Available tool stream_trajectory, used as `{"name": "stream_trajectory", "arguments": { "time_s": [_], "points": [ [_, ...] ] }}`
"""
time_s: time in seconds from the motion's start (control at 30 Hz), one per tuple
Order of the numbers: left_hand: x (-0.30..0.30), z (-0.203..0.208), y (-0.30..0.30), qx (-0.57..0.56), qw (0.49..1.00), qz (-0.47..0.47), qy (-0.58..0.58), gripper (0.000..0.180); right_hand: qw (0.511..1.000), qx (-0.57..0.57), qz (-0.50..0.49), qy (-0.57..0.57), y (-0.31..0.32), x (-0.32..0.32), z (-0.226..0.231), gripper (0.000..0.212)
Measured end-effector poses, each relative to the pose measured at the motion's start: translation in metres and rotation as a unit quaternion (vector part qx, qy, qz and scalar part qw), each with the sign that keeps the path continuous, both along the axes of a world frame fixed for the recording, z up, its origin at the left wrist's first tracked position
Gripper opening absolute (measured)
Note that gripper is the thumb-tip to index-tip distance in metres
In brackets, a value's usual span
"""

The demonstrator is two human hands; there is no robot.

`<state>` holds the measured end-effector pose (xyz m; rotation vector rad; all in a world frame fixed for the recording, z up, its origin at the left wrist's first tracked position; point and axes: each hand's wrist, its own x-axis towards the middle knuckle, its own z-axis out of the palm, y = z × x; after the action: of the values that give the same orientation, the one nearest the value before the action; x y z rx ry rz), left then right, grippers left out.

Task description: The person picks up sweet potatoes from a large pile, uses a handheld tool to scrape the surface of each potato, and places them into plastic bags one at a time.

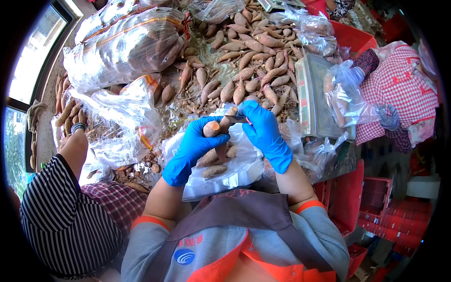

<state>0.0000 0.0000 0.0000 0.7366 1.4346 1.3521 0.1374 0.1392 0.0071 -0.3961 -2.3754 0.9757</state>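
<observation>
left hand clamped on sweet potato | right hand gripping knife | hands close together | crowded by plastic bag

Two large clear plastic sacks with orange stripes, filled with tubers, are stacked at the upper left. A crumpled clear plastic bag lies below them. An open white plastic bag is spread at the centre. A clear filled bag is held at the right, and another lies at the top.
</observation>
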Motion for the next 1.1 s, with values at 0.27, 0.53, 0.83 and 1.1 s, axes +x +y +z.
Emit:
{"name": "stream_trajectory", "arguments": {
  "time_s": [0.27,0.53,0.83,1.1],
  "points": [
    [-0.009,0.012,-0.003,0.126,0.987,-0.101,0.023,0.031,0.953,0.164,-0.057,-0.248,0.039,-0.008,-0.067,0.015],
    [-0.036,-0.01,-0.02,0.174,0.949,0.168,-0.204,0.041,0.976,-0.203,-0.013,0.081,0.005,0.034,-0.011,0.053],
    [-0.019,0.001,-0.028,0.025,0.995,-0.092,0.0,0.036,0.895,-0.428,-0.117,-0.041,-0.02,0.067,-0.081,0.028],
    [0.01,-0.052,0.016,0.036,0.89,-0.16,0.426,0.047,0.76,-0.63,-0.131,0.097,-0.035,0.064,-0.051,0.006]
  ]
}}
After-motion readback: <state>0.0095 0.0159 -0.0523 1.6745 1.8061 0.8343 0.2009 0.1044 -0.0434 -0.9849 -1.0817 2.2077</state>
